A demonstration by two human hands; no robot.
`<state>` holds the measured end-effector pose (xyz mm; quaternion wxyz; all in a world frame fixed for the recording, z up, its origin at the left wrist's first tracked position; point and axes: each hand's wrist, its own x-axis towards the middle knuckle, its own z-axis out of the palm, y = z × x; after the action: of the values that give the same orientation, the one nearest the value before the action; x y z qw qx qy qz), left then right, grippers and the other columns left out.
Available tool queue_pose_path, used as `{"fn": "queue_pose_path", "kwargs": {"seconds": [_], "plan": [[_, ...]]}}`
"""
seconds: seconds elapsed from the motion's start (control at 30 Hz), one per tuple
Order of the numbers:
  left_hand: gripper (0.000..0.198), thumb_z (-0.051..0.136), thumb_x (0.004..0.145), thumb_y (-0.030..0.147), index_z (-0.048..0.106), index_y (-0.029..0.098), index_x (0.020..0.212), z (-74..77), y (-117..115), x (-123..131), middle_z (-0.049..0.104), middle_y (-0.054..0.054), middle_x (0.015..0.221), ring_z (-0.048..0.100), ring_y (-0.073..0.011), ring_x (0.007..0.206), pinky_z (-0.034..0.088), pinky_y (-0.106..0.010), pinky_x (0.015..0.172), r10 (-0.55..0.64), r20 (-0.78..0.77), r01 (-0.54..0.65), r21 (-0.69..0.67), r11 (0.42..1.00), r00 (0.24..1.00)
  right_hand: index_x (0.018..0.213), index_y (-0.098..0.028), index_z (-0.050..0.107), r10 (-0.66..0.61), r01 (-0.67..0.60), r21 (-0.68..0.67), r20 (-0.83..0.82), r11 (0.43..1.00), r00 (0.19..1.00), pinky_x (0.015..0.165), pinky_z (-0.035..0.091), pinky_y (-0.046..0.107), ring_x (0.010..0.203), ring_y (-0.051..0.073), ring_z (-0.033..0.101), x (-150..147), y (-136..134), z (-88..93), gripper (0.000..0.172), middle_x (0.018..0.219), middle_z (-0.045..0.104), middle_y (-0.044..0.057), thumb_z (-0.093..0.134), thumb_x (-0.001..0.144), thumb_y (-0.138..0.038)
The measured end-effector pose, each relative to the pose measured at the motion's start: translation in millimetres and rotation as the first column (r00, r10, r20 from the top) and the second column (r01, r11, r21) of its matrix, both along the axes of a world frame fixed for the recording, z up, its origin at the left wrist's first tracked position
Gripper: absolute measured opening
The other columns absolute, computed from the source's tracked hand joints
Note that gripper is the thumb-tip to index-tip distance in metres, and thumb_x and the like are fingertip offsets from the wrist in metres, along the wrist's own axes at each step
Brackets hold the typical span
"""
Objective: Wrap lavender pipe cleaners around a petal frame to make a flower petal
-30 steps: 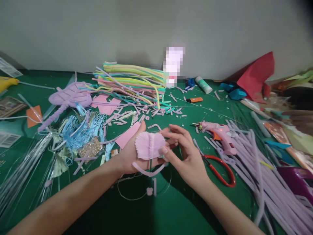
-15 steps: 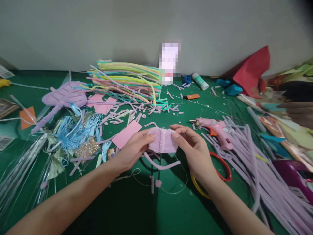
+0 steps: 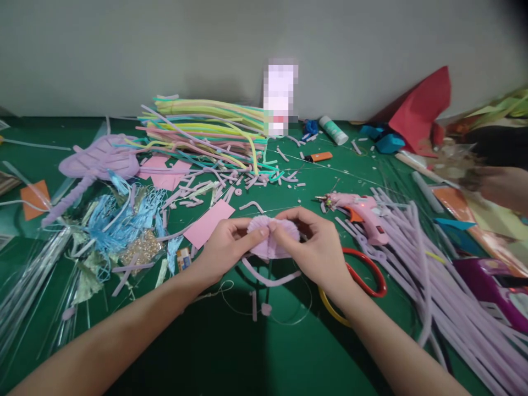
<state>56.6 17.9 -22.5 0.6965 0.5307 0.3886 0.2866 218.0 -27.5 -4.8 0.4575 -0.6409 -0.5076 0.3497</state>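
Lilac fuzzy piece (image 3: 278, 250) is held between the fingers of the left hand (image 3: 229, 245) and the right hand (image 3: 315, 247); both sets are pinched on it, thumbs nearly meeting at its middle, over the green surface (image 3: 231, 352). Curved lilac strip (image 3: 272, 283) is seen just nearer than the fingers. Pink card (image 3: 209, 224) is left of them, pink glue gun (image 3: 365, 208) right. Scissors (image 3: 377, 268) are partly covered by the right wrist. Multicolored stem bundle (image 3: 206, 132) is laid beyond the fingers.

Dim overall. Bright pixelated patch (image 3: 280, 99) at 12 o'clock, table (image 3: 231, 357) shadowed at 6, corner black at 2, blur at 3.
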Motion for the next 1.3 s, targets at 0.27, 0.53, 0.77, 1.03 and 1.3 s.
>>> {"fn": "queue_pose_path", "kwargs": {"seconds": [0.27,0.53,0.77,1.03,1.3], "plan": [[0.033,0.069,0.079,0.046,0.067,0.014,0.071,5.0,-1,1,0.057,0.000,0.063,0.048,-0.0121,0.057,0.037,-0.024,0.053,0.047,-0.026,-0.046,0.041,0.998,0.999,0.077,-0.017,0.072,-0.003,-0.018,-0.089,-0.227,0.996,0.974,0.051,0.043,0.024,0.056,0.012,0.056,2,2,-1.2,0.020,0.068,0.069,0.001,0.071,0.073,-0.036],[0.032,0.064,0.083,0.040,0.055,0.015,0.065,6.3,0,1,0.043,0.006,0.058,0.038,-0.0071,0.052,0.030,-0.020,0.049,0.036,-0.005,-0.036,0.074,0.997,0.999,0.075,-0.016,0.072,-0.033,-0.016,-0.137,-0.346,0.990,0.938,0.050,0.041,0.021,0.055,0.010,0.054,6,5,-6.0,0.023,0.066,0.068,0.001,0.076,0.070,-0.038],[0.022,0.072,0.075,0.031,0.058,0.016,0.068,8.8,2,0,0.061,0.003,0.061,0.059,-0.0110,0.058,0.046,-0.021,0.056,-0.060,-0.011,0.060,-0.002,0.998,0.998,0.075,-0.017,0.072,-0.099,0.021,-0.158,-0.503,0.987,0.858,0.051,0.042,0.019,0.055,0.008,0.053,13,8,-9.8,0.022,0.065,0.066,-0.002,0.082,0.063,-0.033],[0.019,0.073,0.076,0.030,0.063,0.015,0.071,4.2,6,1,0.068,0.001,0.065,0.064,-0.0105,0.056,0.052,-0.019,0.054,0.154,0.108,-0.140,-0.127,0.982,0.982,0.083,-0.018,0.068,-0.024,-0.154,-0.206,-0.668,0.966,0.743,0.057,0.051,0.023,0.067,0.015,0.066,13,7,-6.7,0.042,0.077,0.071,0.004,0.068,0.075,-0.059],[0.017,0.065,0.082,0.027,0.062,0.014,0.073,5.8,8,2,0.070,-0.002,0.065,0.068,-0.0131,0.058,0.055,-0.020,0.057,0.291,0.227,-0.248,-0.200,0.948,0.929,0.088,-0.015,0.069,0.035,-0.217,-0.221,-0.621,0.951,0.783,0.062,0.055,0.025,0.070,0.015,0.068,13,0,-8.1,0.046,0.082,0.073,0.009,0.064,0.080,-0.060]]}}
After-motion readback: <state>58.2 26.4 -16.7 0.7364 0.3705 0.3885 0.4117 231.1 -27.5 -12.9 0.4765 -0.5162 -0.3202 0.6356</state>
